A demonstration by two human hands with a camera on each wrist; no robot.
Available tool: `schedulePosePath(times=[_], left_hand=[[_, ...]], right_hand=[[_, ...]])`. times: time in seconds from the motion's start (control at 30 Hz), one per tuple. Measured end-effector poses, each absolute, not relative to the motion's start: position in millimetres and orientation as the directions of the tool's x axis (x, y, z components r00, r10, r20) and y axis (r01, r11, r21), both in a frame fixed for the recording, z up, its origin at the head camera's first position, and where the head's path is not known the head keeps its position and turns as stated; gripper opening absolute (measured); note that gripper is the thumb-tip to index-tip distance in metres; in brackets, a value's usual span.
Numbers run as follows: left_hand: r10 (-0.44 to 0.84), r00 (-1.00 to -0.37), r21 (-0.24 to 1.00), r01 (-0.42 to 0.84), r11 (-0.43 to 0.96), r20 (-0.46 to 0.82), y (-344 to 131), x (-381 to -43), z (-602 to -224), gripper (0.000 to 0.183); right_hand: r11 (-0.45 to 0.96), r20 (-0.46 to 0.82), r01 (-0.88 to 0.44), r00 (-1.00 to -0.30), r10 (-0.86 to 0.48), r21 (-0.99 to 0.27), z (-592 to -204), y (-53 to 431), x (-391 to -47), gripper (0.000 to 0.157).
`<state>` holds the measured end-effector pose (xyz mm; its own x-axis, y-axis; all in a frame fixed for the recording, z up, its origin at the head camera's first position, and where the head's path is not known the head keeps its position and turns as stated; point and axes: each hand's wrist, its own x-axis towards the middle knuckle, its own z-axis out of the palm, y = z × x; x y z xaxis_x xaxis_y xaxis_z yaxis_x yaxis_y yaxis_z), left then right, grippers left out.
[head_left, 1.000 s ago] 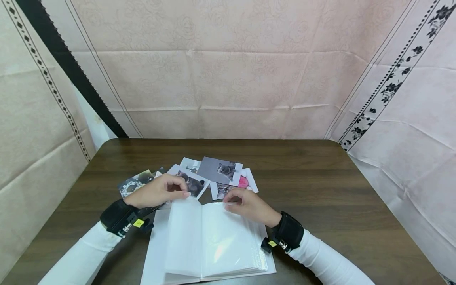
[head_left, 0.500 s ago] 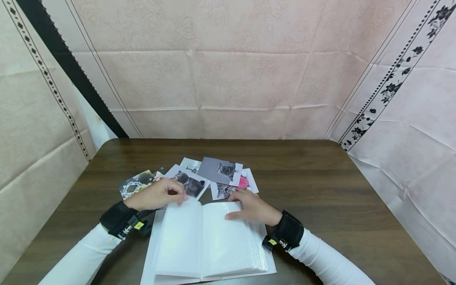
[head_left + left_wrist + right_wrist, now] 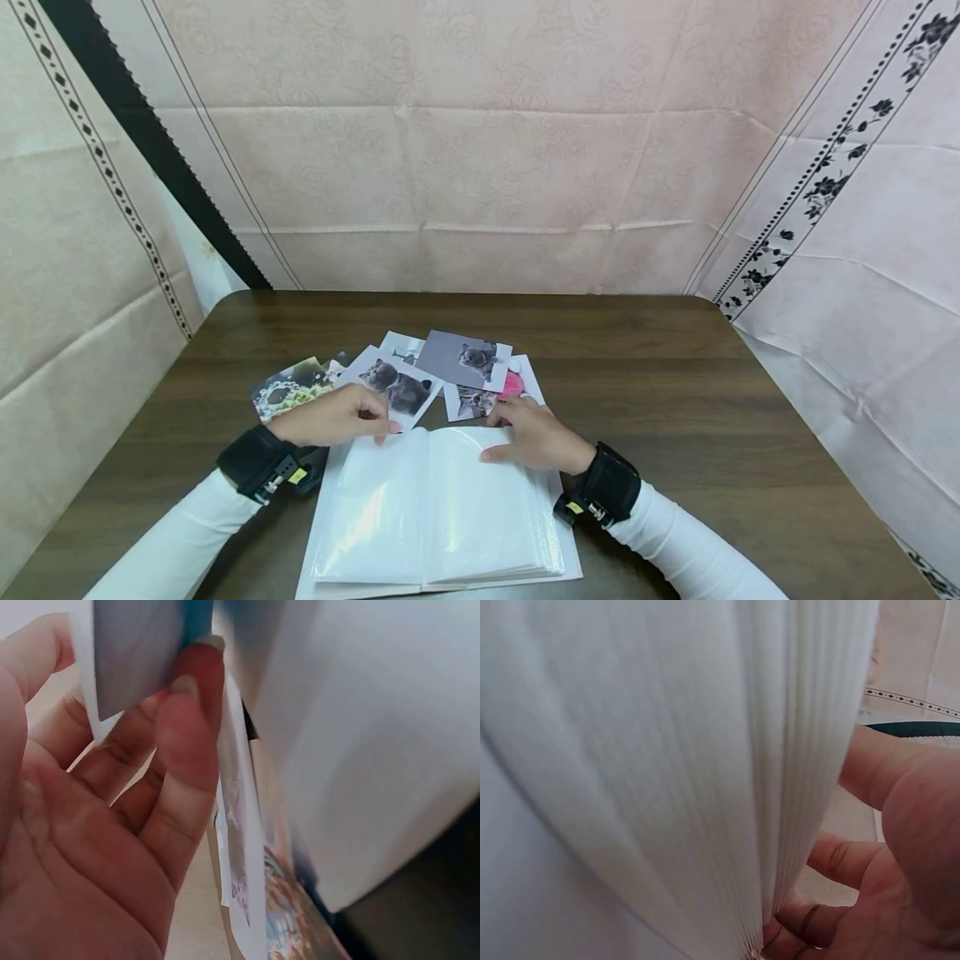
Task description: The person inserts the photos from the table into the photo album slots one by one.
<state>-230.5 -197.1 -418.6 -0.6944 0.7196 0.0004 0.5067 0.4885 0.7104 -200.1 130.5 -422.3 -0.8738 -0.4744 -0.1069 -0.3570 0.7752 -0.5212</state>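
Note:
An open photo album (image 3: 367, 525) with clear sleeve pages lies at the table's front. The left hand (image 3: 337, 415) is at the top of its left page, thumb and forefinger together at the page edge. In the left wrist view, the left hand's fingertips (image 3: 186, 712) meet beside a white-edged grey sheet corner (image 3: 139, 664). The right hand (image 3: 536, 437) grips the top edge of the right-hand pages, thumb on the sleeve and fingers beyond the edge. Its fingers (image 3: 832, 859) curl beside the fanned page stack (image 3: 705, 750) in the right wrist view.
Loose photos lie behind the album: a grey cat photo (image 3: 405, 392), a grey-backed kitten photo (image 3: 453, 358), one with a pink ball (image 3: 512, 384) and a floral one (image 3: 288, 392). Pale patterned cloth (image 3: 480, 167) hangs beyond the brown table (image 3: 637, 367).
The left page has come down from partly raised to flat on the left side. The left hand has lowered slightly with it. The right thumb has moved onto the right page.

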Motion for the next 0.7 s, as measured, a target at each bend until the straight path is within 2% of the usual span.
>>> schedulePosePath(times=[0.27, 0.7], left_hand=[[0.717, -0.697, 0.699, 0.496, 0.516, -0.035, -196, -230, -426, 0.029], [0.714, -0.699, 0.661, 0.519, 0.542, -0.036, -191, -227, -418, 0.026]], right_hand=[[0.747, -0.129, -0.336, -0.863, -0.488, -0.574, -424, 135, -206, 0.043], [0.676, -0.09, -0.373, -0.834, -0.544, -0.636, -421, 141, -209, 0.032]])
